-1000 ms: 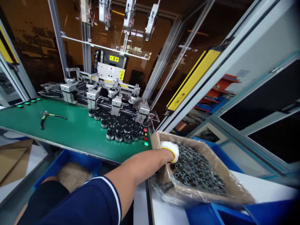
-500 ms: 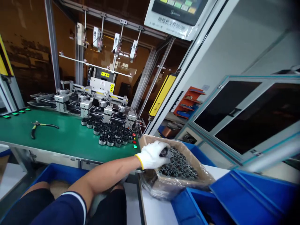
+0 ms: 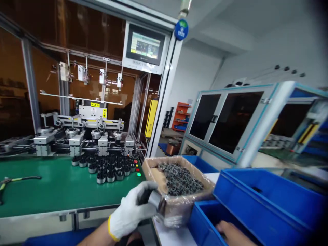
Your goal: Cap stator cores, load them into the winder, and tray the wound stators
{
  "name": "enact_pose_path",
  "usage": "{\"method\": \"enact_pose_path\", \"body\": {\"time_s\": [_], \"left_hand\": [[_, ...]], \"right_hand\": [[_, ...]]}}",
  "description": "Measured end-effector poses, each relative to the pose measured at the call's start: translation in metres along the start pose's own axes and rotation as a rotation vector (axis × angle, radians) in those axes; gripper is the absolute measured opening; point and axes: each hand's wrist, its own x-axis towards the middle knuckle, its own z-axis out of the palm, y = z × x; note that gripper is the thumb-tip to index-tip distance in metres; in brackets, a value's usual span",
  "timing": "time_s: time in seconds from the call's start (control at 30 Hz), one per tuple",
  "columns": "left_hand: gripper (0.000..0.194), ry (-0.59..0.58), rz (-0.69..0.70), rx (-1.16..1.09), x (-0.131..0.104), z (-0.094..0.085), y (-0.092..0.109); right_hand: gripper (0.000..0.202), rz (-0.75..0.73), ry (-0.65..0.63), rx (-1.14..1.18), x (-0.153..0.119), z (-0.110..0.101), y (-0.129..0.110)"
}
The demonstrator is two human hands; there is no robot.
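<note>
My left hand [image 3: 133,210], in a white glove with a yellow cuff, is closed around a silver, ring-shaped stator core [image 3: 154,199]. It is in front of the near left corner of a plastic-lined cardboard box [image 3: 179,205], which contains many small dark grey parts [image 3: 183,179]. My right hand [image 3: 232,233], bare, reaches into a blue bin [image 3: 198,218] at the lower right. Its fingers are curled, and whatever they grip is hidden. Several stator cores with black inserts [image 3: 110,174] stand grouped on the green work surface [image 3: 64,191].
A winding machine with metal fixtures [image 3: 77,145] stands behind the green surface, with a control screen [image 3: 145,46] above. Cutting pliers [image 3: 17,179] lie at the left. A larger blue bin [image 3: 256,191] sits to the right. An orange rack [image 3: 181,116] stands farther back.
My left hand has moved out of the cardboard box, left and toward me, with the stator core in it. My right hand has come into view in the blue bin. The view has turned right and upward.
</note>
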Motion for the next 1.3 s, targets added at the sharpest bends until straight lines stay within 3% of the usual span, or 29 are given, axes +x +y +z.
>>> {"method": "enact_pose_path", "body": {"time_s": [0.17,0.27,0.37,0.43,0.53,0.6,0.7,0.87,1.07,1.3], "left_hand": [[0.061,0.065,-0.044,-0.450,-0.010,-0.004,-0.014],[0.063,0.078,-0.136,-0.683,-0.015,0.000,-0.027],[0.059,0.031,-0.173,-0.783,-0.017,0.006,-0.034],[0.058,-0.006,-0.165,-0.781,-0.018,0.011,-0.037],[0.057,-0.041,-0.143,-0.729,-0.022,0.015,-0.045],[0.057,-0.027,-0.121,-0.663,-0.026,0.017,-0.052],[0.060,0.018,-0.112,-0.549,-0.032,0.019,-0.059],[0.068,0.008,-0.127,-0.254,-0.040,0.027,-0.060],[0.114,-0.008,-0.202,0.215,-0.043,0.033,-0.056],[0.110,-0.068,-0.261,0.263,-0.039,0.032,-0.040]], "right_hand": [[0.018,-0.092,0.205,-0.003,0.014,-0.016,-0.001],[0.032,-0.117,0.319,-0.038,0.025,-0.031,-0.018],[0.032,-0.278,0.435,-0.032,0.024,-0.040,-0.065],[0.022,-0.530,0.533,0.042,0.013,-0.037,-0.107],[0.024,-0.713,0.528,0.163,-0.016,-0.023,-0.158],[0.025,-0.771,0.527,0.230,-0.035,-0.014,-0.176],[0.025,-0.805,0.535,0.309,-0.051,-0.007,-0.183],[0.025,-0.795,0.510,0.343,-0.050,0.000,-0.180],[0.027,-0.776,0.508,0.312,-0.053,0.008,-0.174],[0.026,-0.850,0.556,0.201,-0.053,0.012,-0.170]]}}
